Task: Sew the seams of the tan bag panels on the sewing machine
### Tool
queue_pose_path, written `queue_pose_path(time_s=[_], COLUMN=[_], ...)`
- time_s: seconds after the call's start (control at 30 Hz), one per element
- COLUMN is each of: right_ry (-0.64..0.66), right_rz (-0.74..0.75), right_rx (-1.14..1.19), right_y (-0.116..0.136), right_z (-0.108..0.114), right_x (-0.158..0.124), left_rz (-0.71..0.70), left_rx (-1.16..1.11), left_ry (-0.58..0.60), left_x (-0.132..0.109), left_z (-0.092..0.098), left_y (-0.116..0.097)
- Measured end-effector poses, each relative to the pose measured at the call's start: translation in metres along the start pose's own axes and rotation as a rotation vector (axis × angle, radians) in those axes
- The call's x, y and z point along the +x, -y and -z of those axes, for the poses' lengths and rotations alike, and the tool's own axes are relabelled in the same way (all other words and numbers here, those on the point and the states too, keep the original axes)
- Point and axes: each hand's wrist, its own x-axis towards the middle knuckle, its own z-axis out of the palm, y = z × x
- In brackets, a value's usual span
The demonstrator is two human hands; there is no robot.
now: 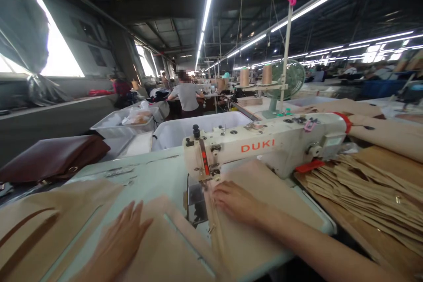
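My right hand (236, 200) lies on a beige panel (264, 189), its fingertips pressing beside the needle area of a white sewing machine (257, 143). Under its presser foot runs a narrow beige strip (214, 240) that looks like a zipper tape, with a small metal pull (211, 228) on it. My left hand (120, 238) rests with fingers stretched out at the left edge of another beige piece (158, 246), which has a long slit showing the pale green table (158, 167). Farther left, a beige piece (29, 216) bears a brown strap-like band.
Several stacked beige pieces (360, 198) lie on a wooden board at right. A dark red bag (53, 156) sits at far left. White bins (201, 125) stand behind the machine, near a thread stand (287, 48) and a green fan (291, 79). A person (187, 94) works farther back.
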Motion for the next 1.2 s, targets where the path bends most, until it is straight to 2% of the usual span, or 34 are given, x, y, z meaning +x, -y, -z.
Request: queue_pose_path(time_s=[0.07,0.17,0.33,0.43,0.5,0.57,0.67,0.73,0.8,0.93,1.0,1.07,1.2], right_ry=[0.029,0.014,-0.04,-0.006,0.029,0.056,0.08,0.079,0.086,0.133,0.163,0.165,0.1], right_rz=[0.074,0.09,0.073,0.062,0.06,0.079,0.115,0.116,0.112,0.101,0.103,0.096,0.032], right_rx=[0.007,0.014,0.105,0.158,0.159,0.153,0.146,0.148,0.16,0.189,0.2,0.208,0.218], right_y=[-0.018,-0.026,-0.009,0.003,0.007,0.009,0.01,0.01,0.011,0.014,0.015,0.015,0.014], right_z=[-0.018,-0.032,-0.034,-0.032,-0.029,-0.027,-0.024,-0.023,-0.021,-0.014,-0.011,-0.011,-0.015], right_x=[0.01,0.007,-0.019,-0.031,-0.036,-0.037,-0.037,-0.038,-0.04,-0.042,-0.041,-0.038,-0.031], left_rz=[0.031,-0.01,-0.201,-0.273,-0.329,-0.369,-0.359,-0.331,-0.33,-0.453,-0.527,-0.59,-0.642], left_rx=[-0.015,-0.107,-0.365,-0.526,-0.606,-0.615,-0.523,-0.456,-0.403,-0.316,-0.232,-0.164,-0.176], left_ry=[-0.019,0.004,0.08,0.105,0.106,0.06,-0.119,-0.231,-0.283,-0.246,-0.247,-0.27,-0.265], left_x=[0.016,0.027,0.02,0.017,0.02,0.028,0.037,0.034,0.02,-0.014,-0.02,-0.01,0.03], left_z=[0.001,0.012,0.041,0.052,0.049,0.039,0.016,0.002,-0.009,-0.023,-0.025,-0.023,-0.008], left_y=[-0.008,-0.016,-0.041,-0.066,-0.088,-0.112,-0.142,-0.153,-0.158,-0.158,-0.154,-0.149,-0.136])
